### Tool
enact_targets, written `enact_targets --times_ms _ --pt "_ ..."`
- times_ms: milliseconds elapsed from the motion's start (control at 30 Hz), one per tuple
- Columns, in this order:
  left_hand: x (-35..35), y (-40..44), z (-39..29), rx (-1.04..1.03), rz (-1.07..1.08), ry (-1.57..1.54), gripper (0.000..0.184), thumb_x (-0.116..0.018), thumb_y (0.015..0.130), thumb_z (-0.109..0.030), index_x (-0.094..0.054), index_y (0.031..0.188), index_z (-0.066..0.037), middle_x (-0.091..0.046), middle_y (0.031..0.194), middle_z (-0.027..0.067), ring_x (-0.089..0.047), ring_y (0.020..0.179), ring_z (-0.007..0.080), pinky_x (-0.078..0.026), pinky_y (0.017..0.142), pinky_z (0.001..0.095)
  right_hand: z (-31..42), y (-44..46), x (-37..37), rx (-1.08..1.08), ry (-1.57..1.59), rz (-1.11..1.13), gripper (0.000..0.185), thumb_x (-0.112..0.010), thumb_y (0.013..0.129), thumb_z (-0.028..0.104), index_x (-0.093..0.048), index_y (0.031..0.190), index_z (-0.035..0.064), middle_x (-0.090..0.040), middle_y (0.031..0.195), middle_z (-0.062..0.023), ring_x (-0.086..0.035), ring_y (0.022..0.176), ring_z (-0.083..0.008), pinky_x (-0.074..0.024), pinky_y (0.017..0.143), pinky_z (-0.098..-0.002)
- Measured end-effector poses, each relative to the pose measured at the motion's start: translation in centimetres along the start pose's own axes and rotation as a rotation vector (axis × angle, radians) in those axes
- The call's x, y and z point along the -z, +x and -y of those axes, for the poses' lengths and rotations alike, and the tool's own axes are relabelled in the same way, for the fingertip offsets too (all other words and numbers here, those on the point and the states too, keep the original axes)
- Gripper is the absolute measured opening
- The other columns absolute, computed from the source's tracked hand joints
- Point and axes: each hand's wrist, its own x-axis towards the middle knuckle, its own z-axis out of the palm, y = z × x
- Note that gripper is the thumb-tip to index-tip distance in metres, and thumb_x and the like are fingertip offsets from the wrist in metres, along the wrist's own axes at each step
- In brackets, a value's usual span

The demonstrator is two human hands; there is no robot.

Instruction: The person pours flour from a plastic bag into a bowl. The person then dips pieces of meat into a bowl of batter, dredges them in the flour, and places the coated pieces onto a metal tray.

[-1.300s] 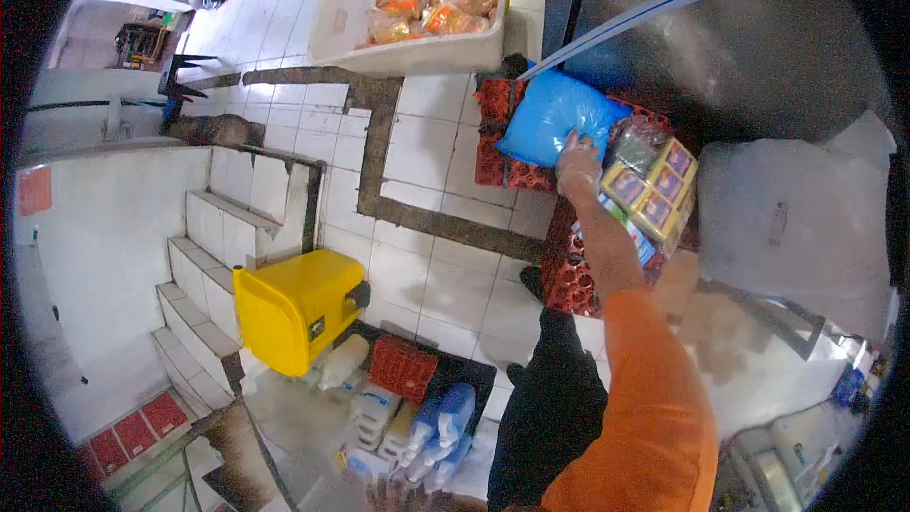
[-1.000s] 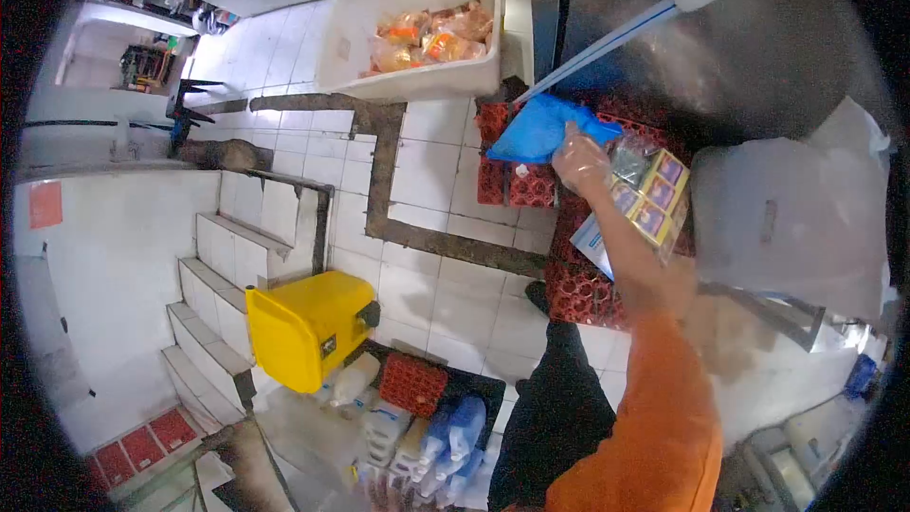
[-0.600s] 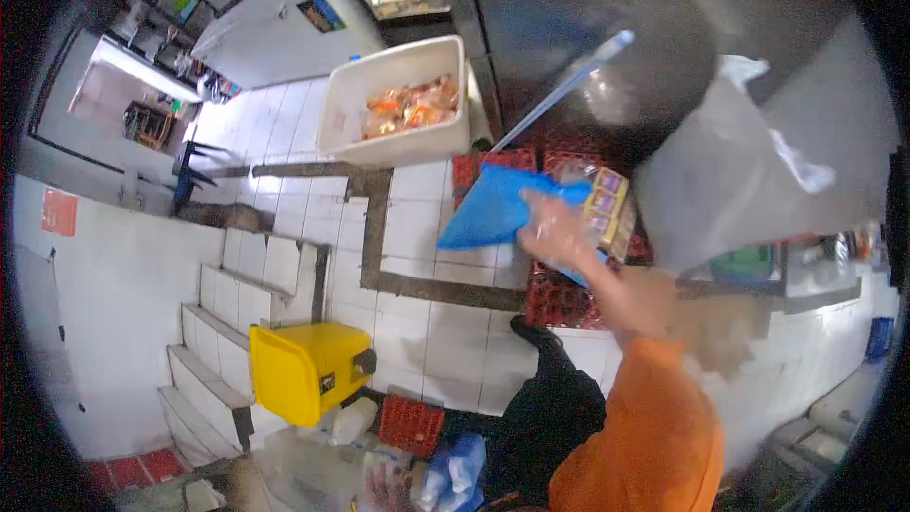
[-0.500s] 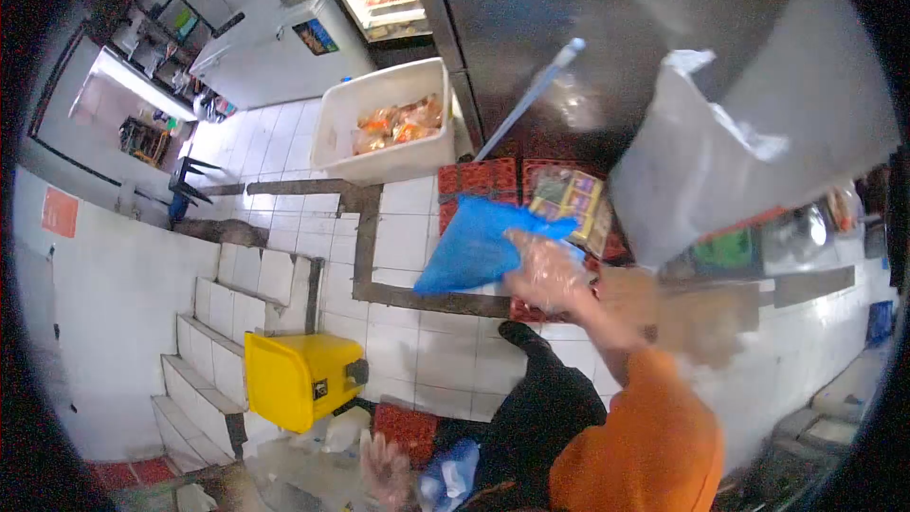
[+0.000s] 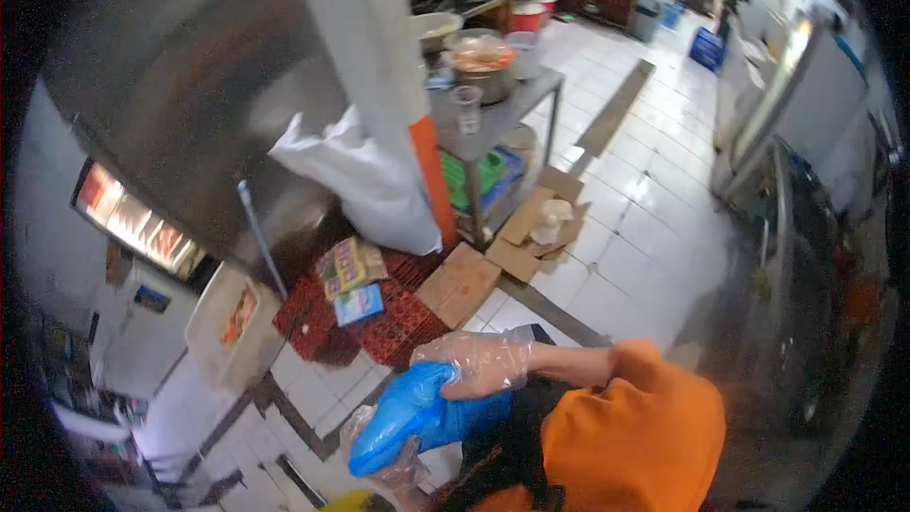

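A filled blue plastic bag (image 5: 403, 417) is held low in front of my body. My right hand (image 5: 479, 365), in a clear plastic glove, grips its upper end with fingers wrapped around the gathered plastic. Below, my left hand (image 5: 403, 474), also in a clear glove, cups the lower end; the bag hides part of its fingers. What fills the bag cannot be seen.
Red plastic crates (image 5: 384, 327) hold a yellow-labelled packet (image 5: 343, 268) and a blue-and-white packet (image 5: 358, 305). Nearby are a white sack (image 5: 365, 175), an open cardboard box (image 5: 540, 228), a white tub (image 5: 218, 332) with orange contents, and a metal table (image 5: 531, 100) bearing a pot (image 5: 485, 71).
The view has swung to the right. My right hand has brought the blue bag from over the crates in toward my body, and my left hand has come up to hold it too.
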Motion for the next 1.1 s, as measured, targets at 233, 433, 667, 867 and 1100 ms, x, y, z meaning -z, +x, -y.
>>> enact_targets --times_ms 233,433,667,867,1100 --pt "-11.3 1.7 -9.8 -0.022 0.071 -0.321 0.075 -0.096 0.057 -0.025 -0.058 0.117 -0.001 -0.064 0.108 0.0132 -0.063 0.1 0.0305 -0.05 0.093 0.0425 6.4 -13.7 3.4 0.094 -0.462 -0.323 0.079 -0.082 0.073 0.033 -0.046 0.137 0.0044 -0.055 0.128 -0.0195 -0.055 0.117 -0.0411 -0.0452 0.099 -0.0501" --pt "-23.7 2.0 -13.0 -0.322 0.463 -0.201 0.061 -0.097 0.055 -0.031 -0.062 0.098 -0.007 -0.066 0.096 0.0104 -0.065 0.088 0.0288 -0.052 0.082 0.0405 0.0 -25.4 7.5 0.105 -0.429 -0.452 0.063 -0.081 0.071 0.034 -0.057 0.122 0.0058 -0.062 0.116 -0.0193 -0.059 0.11 -0.042 -0.0475 0.094 -0.0499" --pt "-44.9 1.9 -24.4 -0.354 0.895 -0.418 0.054 -0.097 0.055 -0.038 -0.069 0.089 -0.007 -0.071 0.085 0.0099 -0.07 0.076 0.0283 -0.054 0.071 0.0401 -4.8 -44.1 17.8 -0.055 -0.134 -0.537 0.043 -0.075 0.081 0.035 -0.06 0.107 0.0034 -0.064 0.101 -0.0212 -0.062 0.1 -0.0394 -0.047 0.088 -0.0491" --pt "-57.9 3.9 -31.9 -0.185 1.372 -0.581 0.044 -0.095 0.065 -0.024 -0.071 0.098 -0.005 -0.073 0.093 0.0097 -0.071 0.087 0.0231 -0.056 0.08 0.0386 -5.7 -54.9 28.0 -0.133 -0.172 -0.445 0.048 -0.071 0.088 0.047 -0.063 0.097 0.0002 -0.064 0.095 -0.0196 -0.062 0.094 -0.0364 -0.0476 0.087 -0.0456" --pt "-73.9 9.2 -36.0 -0.027 1.469 -0.682 0.054 -0.096 0.063 -0.027 -0.072 0.105 -0.005 -0.074 0.101 0.0109 -0.071 0.094 0.0253 -0.054 0.087 0.0388 -10.3 -60.2 42.8 -0.251 -0.377 -0.399 0.055 -0.062 0.09 0.056 -0.063 0.103 0.0032 -0.064 0.096 -0.0225 -0.063 0.096 -0.0409 -0.0491 0.087 -0.0491"
